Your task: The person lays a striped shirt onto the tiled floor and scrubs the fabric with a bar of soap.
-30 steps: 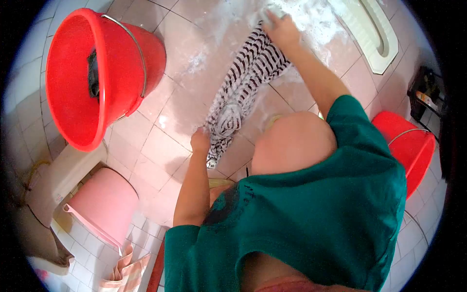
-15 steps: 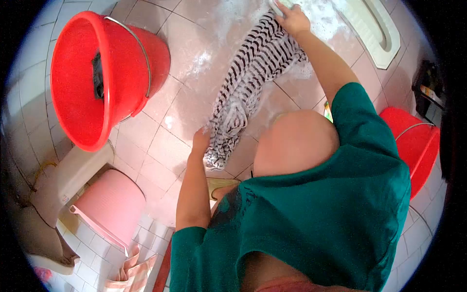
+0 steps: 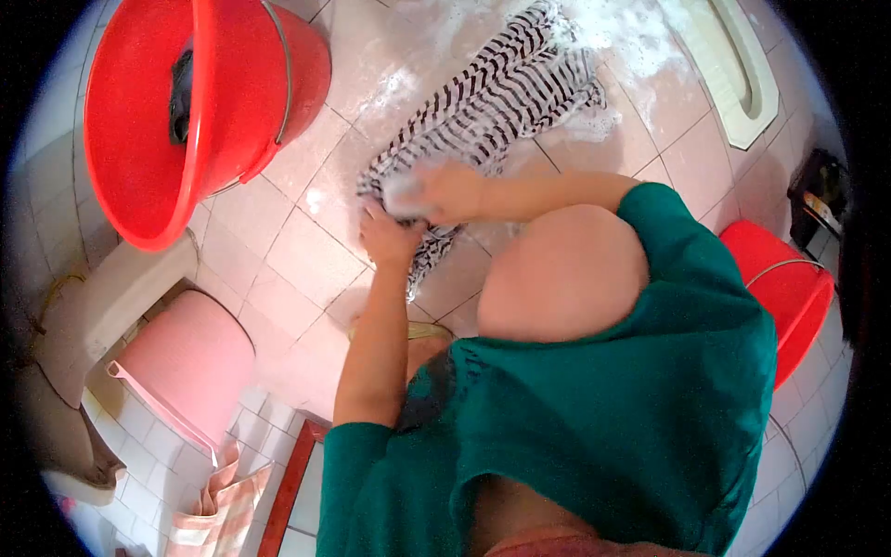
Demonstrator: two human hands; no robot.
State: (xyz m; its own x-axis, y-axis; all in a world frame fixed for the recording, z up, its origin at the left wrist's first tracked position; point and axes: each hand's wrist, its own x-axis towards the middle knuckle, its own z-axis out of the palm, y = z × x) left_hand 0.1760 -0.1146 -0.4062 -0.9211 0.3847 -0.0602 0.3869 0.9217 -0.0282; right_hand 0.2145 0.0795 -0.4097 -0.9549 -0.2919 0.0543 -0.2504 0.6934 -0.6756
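Observation:
A wet black-and-white striped cloth (image 3: 501, 107) lies stretched over the tiled floor, bunched at its near end. My left hand (image 3: 390, 234) grips and presses the near part of the cloth. Right beside it, my right hand (image 3: 453, 192) is closed around what looks like a white scrubbing brush (image 3: 405, 195), set against the cloth. Motion blurs the brush and the right fingers. Soap suds (image 3: 631, 42) cover the floor and the cloth's far end.
A large red bucket (image 3: 302, 84) with dark cloth inside stands at upper left, a pink basin (image 3: 190, 362) below it. A squat toilet (image 3: 756, 116) is set at upper right. Another red bucket (image 3: 766, 260) stands on the right. A checked cloth (image 3: 218, 511) lies lower left.
My right hand has come from the cloth's far end back to my left hand, bringing the white brush. My left hand has shifted slightly on the cloth. The camera view has also shifted.

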